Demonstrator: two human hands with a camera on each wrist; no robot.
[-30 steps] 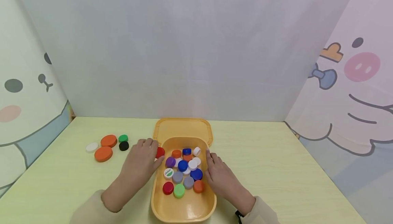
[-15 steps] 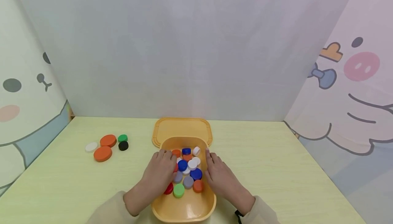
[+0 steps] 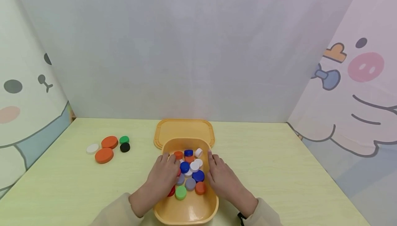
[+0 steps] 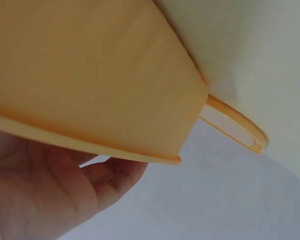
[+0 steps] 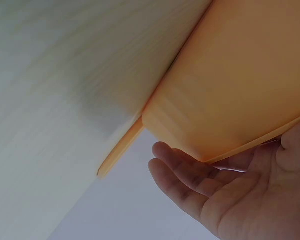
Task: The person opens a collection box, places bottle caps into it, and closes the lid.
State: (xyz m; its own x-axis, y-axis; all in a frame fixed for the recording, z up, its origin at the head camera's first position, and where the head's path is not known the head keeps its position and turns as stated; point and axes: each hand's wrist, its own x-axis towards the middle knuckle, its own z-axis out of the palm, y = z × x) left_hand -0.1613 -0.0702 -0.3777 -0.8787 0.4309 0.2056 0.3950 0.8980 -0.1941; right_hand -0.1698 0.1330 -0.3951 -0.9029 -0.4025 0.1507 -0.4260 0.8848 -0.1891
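A yellow-orange plastic box (image 3: 186,215) holds several bottle caps: blue (image 3: 184,167), white (image 3: 194,166), grey (image 3: 190,184), light green (image 3: 181,192) and orange (image 3: 200,187). My left hand (image 3: 163,174) reaches over its left rim with curled fingers. A red bottle cap (image 3: 178,172) shows in part at the fingertips, and the hand hides the rest of it. In the left wrist view the hand (image 4: 65,190) passes beyond the rim. My right hand (image 3: 225,179) rests against the box's right side, its fingers (image 5: 180,175) loosely extended along the outer wall.
A matching lid (image 3: 184,128) lies flat behind the box. On the table's left lie two large orange caps (image 3: 110,142), a white cap (image 3: 92,148), a green cap (image 3: 124,139) and a black cap (image 3: 125,147). A pale curtain (image 3: 192,53) stands behind the table.
My left hand has carried the red bottle cap from the box's left rim rightward into the box, then shifted only slightly. The right hand has stayed at the box's right side.
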